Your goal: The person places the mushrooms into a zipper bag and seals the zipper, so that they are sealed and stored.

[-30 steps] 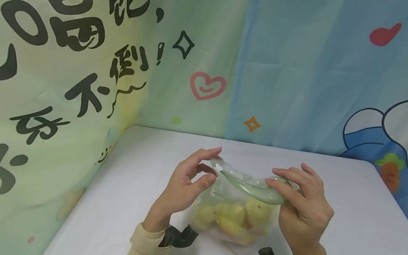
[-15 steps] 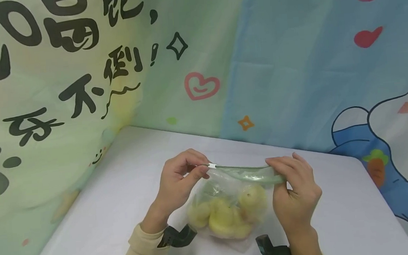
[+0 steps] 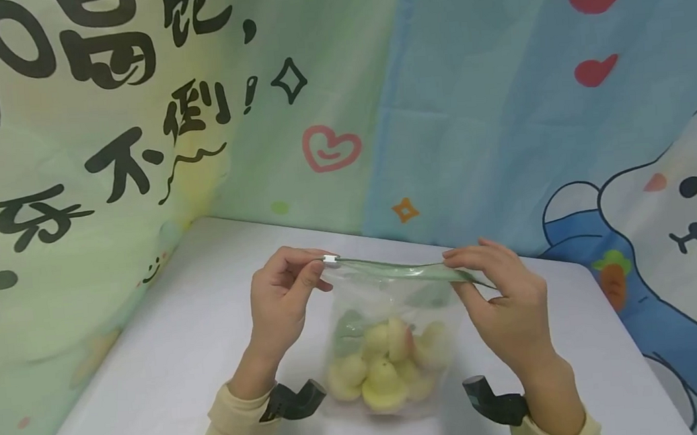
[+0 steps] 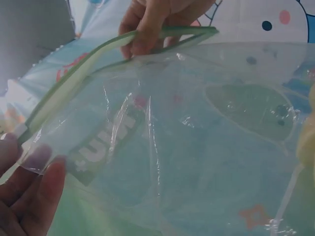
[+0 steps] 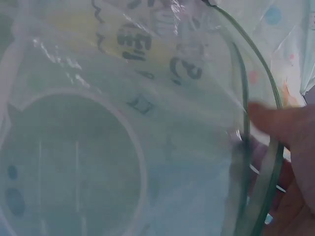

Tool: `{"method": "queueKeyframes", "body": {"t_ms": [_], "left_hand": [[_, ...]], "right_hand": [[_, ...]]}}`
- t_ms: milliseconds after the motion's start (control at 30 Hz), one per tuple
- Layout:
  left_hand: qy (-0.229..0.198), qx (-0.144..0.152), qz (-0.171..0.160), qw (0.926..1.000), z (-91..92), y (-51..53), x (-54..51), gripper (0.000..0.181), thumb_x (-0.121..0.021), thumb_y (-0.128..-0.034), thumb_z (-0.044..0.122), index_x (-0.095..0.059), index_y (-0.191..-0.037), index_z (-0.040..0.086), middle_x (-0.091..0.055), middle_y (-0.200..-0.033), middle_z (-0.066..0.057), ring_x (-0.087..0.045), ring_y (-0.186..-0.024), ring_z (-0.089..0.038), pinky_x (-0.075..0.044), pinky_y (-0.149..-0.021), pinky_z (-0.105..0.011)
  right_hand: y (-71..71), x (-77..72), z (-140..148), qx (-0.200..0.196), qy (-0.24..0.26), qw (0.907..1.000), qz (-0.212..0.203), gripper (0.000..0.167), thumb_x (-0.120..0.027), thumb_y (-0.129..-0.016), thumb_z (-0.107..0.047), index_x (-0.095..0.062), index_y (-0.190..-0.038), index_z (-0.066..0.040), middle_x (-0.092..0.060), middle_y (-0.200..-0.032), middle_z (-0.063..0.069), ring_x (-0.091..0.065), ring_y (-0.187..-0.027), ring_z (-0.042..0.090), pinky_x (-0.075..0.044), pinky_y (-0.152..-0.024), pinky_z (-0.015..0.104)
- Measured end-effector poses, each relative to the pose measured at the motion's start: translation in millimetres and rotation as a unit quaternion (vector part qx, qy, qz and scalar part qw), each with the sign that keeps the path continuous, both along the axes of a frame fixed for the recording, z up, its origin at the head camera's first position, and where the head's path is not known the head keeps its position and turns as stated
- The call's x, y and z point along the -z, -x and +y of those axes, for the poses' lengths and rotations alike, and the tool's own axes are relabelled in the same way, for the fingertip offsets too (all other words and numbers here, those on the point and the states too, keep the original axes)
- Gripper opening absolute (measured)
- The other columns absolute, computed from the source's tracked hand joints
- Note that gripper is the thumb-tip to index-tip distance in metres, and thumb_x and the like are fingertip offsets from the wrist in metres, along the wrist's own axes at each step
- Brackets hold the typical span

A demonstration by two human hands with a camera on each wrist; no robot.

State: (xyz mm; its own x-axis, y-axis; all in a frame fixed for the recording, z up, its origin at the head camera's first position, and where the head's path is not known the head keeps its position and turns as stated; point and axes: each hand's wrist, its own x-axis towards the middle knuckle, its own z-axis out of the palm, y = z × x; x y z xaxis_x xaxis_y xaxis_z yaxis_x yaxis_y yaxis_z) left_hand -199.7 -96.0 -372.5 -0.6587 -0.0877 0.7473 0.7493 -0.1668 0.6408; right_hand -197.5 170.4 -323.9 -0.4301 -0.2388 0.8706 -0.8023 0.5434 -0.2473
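A clear zip bag (image 3: 390, 297) with a green-edged mouth hangs upright between my hands in the head view. Several pale yellow, round fruits (image 3: 383, 383) lie in its bottom, one with a reddish patch. My left hand (image 3: 278, 300) pinches the bag's top left corner, right beside the white slider (image 3: 330, 260). At the other end of the mouth, my right hand (image 3: 506, 301) pinches the rim between thumb and fingers. Both wrist views show the two green edges (image 4: 74, 81) standing apart, so the mouth gapes. Whether the bag's bottom touches the table cannot be told.
A white-covered table (image 3: 206, 268) lies beneath the hands. Behind it and along the left hangs a printed cloth (image 3: 476, 134) with lettering, hearts and a cartoon animal. Black camera mounts (image 3: 294, 402) sit on both wrists.
Both hands have raised the bag's mouth, and the bag now hangs straighter. The left hand, loose near the corner at first, has taken hold of it by the slider. The head view has turned right.
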Motion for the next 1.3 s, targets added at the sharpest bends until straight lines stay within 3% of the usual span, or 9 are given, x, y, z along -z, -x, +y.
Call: {"method": "queueKeyframes", "body": {"t_ms": [167, 233, 333, 400, 500, 700, 1000, 1167, 1300], "left_hand": [[-0.003, -0.009, -0.020, 0.9998, -3.7, -2.9, 0.0, 0.015, -0.063, -0.0932, 0.003, -0.059, -0.093, -0.012, -0.071, -0.100, 0.002, -0.067, -0.073, -0.015, -0.057, -0.059, -0.028], [-0.006, -0.006, -0.024, 0.9997, -3.3, -4.8, 0.0, 0.021, -0.064, -0.0935, 0.007, -0.059, -0.094, -0.013, -0.071, -0.100, 0.003, -0.067, -0.072, -0.015, -0.056, -0.058, -0.028], [-0.011, -0.003, -0.030, 0.9995, -0.9, -7.5, 0.3, 0.026, -0.065, -0.0938, 0.011, -0.059, -0.093, -0.014, -0.070, -0.099, 0.004, -0.066, -0.069, -0.013, -0.056, -0.058, -0.027], [-0.012, 0.000, -0.035, 0.9993, 1.7, -9.5, 0.4, 0.026, -0.065, -0.0937, 0.011, -0.059, -0.092, -0.014, -0.070, -0.099, 0.004, -0.065, -0.069, -0.012, -0.056, -0.058, -0.027], [-0.006, 0.004, -0.042, 0.9991, 6.6, -12.3, -0.2, 0.017, -0.066, -0.0924, 0.007, -0.062, -0.091, -0.010, -0.070, -0.098, 0.001, -0.065, -0.072, -0.016, -0.056, -0.058, -0.028], [0.056, -0.033, -0.016, 0.9978, 17.2, -13.9, -3.5, 0.004, -0.068, -0.0906, 0.005, -0.068, -0.090, 0.000, -0.070, -0.099, -0.010, -0.066, -0.084, -0.019, -0.056, -0.062, -0.029], [0.094, -0.064, 0.066, 0.9912, 15.6, -15.5, -7.5, 0.009, -0.065, -0.0934, 0.009, -0.068, -0.087, 0.004, -0.068, -0.091, -0.009, -0.064, -0.083, -0.017, -0.054, -0.068, -0.024], [0.098, -0.097, 0.095, 0.9859, 13.5, -14.1, -9.4, 0.014, -0.063, -0.0952, 0.012, -0.067, -0.088, 0.002, -0.068, -0.088, -0.008, -0.064, -0.080, -0.018, -0.054, -0.070, -0.024], [0.093, -0.121, 0.093, 0.9839, 12.1, -12.6, -8.9, 0.013, -0.062, -0.0958, 0.011, -0.065, -0.089, 0.001, -0.068, -0.090, -0.009, -0.065, -0.082, -0.019, -0.053, -0.071, -0.023]], "right_hand": [[-9.4, -8.3, 10.1, -0.045, -0.049, 0.9964, -0.053, 0.008, -0.076, -0.084, -0.016, -0.077, -0.090, -0.012, -0.072, -0.107, 0.008, -0.066, -0.098, 0.017, -0.038, -0.109, 0.039], [-12.8, -12.2, 13.8, -0.076, -0.058, 0.9918, -0.084, 0.005, -0.074, -0.086, -0.013, -0.077, -0.090, -0.015, -0.071, -0.111, 0.008, -0.066, -0.103, 0.016, -0.038, -0.109, 0.038], [-16.4, -19.0, 19.4, -0.119, -0.079, 0.9786, -0.149, 0.024, -0.073, -0.082, 0.003, -0.074, -0.088, -0.020, -0.070, -0.114, 0.007, -0.063, -0.112, 0.016, -0.037, -0.110, 0.034], [-18.1, -24.2, 21.2, -0.121, -0.098, 0.9692, -0.190, 0.031, -0.074, -0.079, 0.006, -0.073, -0.088, -0.024, -0.069, -0.116, 0.004, -0.060, -0.118, 0.018, -0.035, -0.111, 0.032], [-19.2, -31.0, 14.6, -0.095, -0.129, 0.9651, -0.207, 0.027, -0.079, -0.077, -0.002, -0.073, -0.095, -0.022, -0.067, -0.119, -0.002, -0.060, -0.116, 0.017, -0.031, -0.113, 0.035], [-17.1, -39.2, -30.0, -0.076, -0.157, 0.9780, -0.115, 0.042, -0.083, -0.076, -0.015, -0.070, -0.115, -0.010, -0.068, -0.118, 0.001, -0.060, -0.114, 0.022, -0.035, -0.109, 0.046], [-13.4, -42.9, -77.3, -0.105, -0.195, 0.9746, -0.034, 0.015, -0.079, -0.082, -0.013, -0.075, -0.095, -0.007, -0.073, -0.094, 0.001, -0.068, -0.092, 0.016, -0.044, -0.102, 0.047], [-12.2, -36.3, -80.6, -0.082, -0.186, 0.9791, 0.008, 0.013, -0.081, -0.078, -0.010, -0.075, -0.089, -0.005, -0.072, -0.084, 0.002, -0.068, -0.080, 0.016, -0.048, -0.097, 0.047], [-11.9, -33.1, -76.1, -0.051, -0.195, 0.9792, 0.026, 0.011, -0.079, -0.081, -0.011, -0.074, -0.089, -0.005, -0.071, -0.083, 0.003, -0.068, -0.080, 0.018, -0.049, -0.096, 0.048]]}}
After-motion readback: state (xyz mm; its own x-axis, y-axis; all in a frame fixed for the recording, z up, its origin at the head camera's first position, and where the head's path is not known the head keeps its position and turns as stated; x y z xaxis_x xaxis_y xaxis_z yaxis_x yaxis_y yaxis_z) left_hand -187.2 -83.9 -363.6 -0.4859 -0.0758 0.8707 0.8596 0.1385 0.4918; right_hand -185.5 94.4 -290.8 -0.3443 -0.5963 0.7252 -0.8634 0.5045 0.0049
